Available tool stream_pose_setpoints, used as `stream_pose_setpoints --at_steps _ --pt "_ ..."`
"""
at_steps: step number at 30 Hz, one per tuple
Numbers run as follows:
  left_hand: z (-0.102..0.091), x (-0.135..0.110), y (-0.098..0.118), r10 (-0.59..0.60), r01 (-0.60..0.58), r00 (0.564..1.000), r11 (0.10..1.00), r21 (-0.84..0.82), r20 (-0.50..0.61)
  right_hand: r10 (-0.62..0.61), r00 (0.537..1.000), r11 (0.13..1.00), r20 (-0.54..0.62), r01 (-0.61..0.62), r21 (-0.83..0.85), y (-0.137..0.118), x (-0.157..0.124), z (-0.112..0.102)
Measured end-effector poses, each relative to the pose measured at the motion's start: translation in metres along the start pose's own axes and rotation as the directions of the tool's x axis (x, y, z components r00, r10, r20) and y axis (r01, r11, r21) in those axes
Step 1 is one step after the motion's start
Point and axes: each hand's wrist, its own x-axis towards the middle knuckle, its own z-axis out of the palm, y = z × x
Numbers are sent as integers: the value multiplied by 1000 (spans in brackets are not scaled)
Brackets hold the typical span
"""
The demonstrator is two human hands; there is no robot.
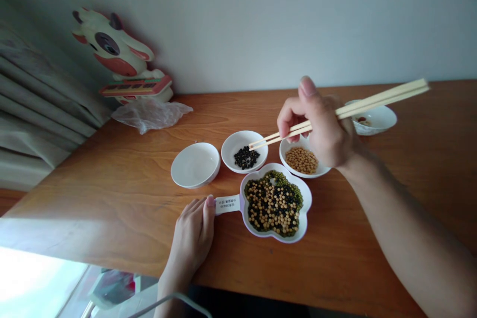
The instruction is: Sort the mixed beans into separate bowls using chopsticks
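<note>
The two chopsticks (380,99) are in the right hand (322,129). Its fingers are curled tight round them, with one finger sticking up. The thin tips are close together, right over the black beans (246,157). I cannot tell if a bean is pinched between them.

The black beans sit in one small white bowl (238,140). There are four round white bowls in all. Three stand in a row: an empty one (195,165) on the left, the black bean one in the middle, and one with yellow beans (301,160) under the right hand. The fourth bowl (380,119) is farther back on the right, behind the chopsticks, with a little brown bit in it.

In front of the row is one flower dish (307,194). It is full of mixed beans (274,203) of three kinds: black, yellow and green. It has a short handle (228,204) with a label on it. The left hand (194,236) lies flat on the bench (112,198). Its fingers are straight and together, holding nothing, and one tip touches the end of the handle.

At the back left corner stands one toy cow (115,52) against the wall. One crumpled clear bag (149,114) lies just in front of it. A curtain (37,99) hangs at the far left.
</note>
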Motion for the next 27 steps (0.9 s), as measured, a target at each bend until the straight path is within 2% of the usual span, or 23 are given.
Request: stream_pose_setpoints --at_steps 4,8,10,14,18,23,27 --pt "0 0 0 -4 4 1000 1000 -3 5 20 998 995 64 -13 -98 0 1 4" --pt "0 -1 0 -12 12 1000 1000 1 6 39 996 994 82 -30 -108 -2 3 -10" --pt "0 -1 0 -13 13 1000 1000 5 4 59 990 992 129 -43 -123 -2 3 -18" --pt "0 -1 0 -7 7 1000 1000 7 0 190 940 964 282 -124 -236 1 2 -27" --pt "1 0 -1 -18 17 1000 1000 13 5 317 876 910 364 -174 -375 3 0 -23" --pt "0 0 0 -13 14 1000 999 37 -8 371 824 886 427 -176 -430 4 -2 -11" --pt "-1 0 2 -5 5 1000 999 38 -20 355 817 888 454 -144 -436 9 -2 -3"
